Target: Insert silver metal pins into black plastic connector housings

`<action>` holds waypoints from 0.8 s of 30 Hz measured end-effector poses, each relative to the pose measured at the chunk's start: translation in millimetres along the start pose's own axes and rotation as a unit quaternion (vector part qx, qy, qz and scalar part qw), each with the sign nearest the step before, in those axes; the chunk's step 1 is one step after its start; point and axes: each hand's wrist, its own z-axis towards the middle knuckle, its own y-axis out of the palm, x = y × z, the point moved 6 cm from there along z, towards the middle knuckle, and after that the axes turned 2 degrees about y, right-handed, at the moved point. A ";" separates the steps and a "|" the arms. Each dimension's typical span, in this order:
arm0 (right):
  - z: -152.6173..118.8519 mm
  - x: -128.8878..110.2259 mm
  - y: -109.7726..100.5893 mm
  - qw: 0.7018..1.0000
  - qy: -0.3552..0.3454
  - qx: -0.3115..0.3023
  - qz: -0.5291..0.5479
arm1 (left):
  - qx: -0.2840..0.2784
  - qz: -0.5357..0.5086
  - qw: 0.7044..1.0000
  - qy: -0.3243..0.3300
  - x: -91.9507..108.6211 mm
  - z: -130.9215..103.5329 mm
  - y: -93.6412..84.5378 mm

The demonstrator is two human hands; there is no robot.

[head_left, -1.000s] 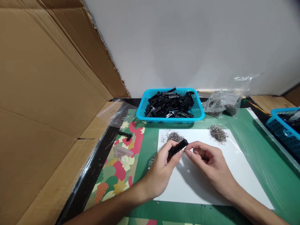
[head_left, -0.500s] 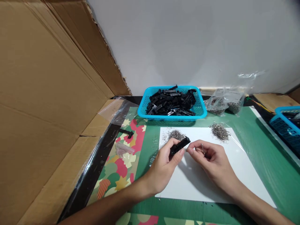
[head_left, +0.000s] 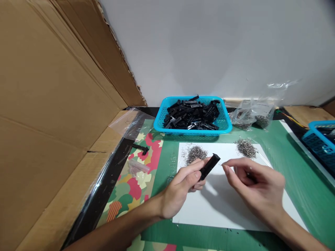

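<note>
My left hand (head_left: 180,188) is wrapped round a long black plastic part (head_left: 210,166), tilted with its square end up and to the right. To the right of it, my right hand (head_left: 256,184) pinches a tiny thin metal piece (head_left: 220,165) between thumb and forefinger. Its tip points toward the black part, with a small gap between them. The curled fingers of this hand hide whatever lies in the palm. Under both hands is a white sheet (head_left: 222,209), and a pile of small metal pieces (head_left: 196,154) lies just beyond my left hand.
A second metal pile (head_left: 246,148) lies at the sheet's far right. Behind stands a blue basket (head_left: 192,132) of black parts, beside clear bags (head_left: 243,118) of metal pieces. Another blue basket (head_left: 320,139) is at right. Cardboard (head_left: 52,104) walls the left side. A loose black part (head_left: 141,149) lies at left.
My right hand has drawn away to the right from the black part, still pinching. My left hand has shifted slightly right and down with the part, showing more of it.
</note>
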 end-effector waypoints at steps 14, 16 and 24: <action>-16.3 -17.0 14.6 0.961 -0.230 -0.146 -0.038 | 0.044 0.083 0.991 0.099 6.2 3.6 -1.8; -18.4 -14.4 15.0 0.958 -0.235 -0.160 -0.041 | 0.039 0.087 0.990 0.108 7.4 3.8 -2.0; -11.8 -12.0 15.9 0.954 -0.231 -0.184 -0.052 | 0.023 0.103 0.991 0.083 9.6 2.5 -0.8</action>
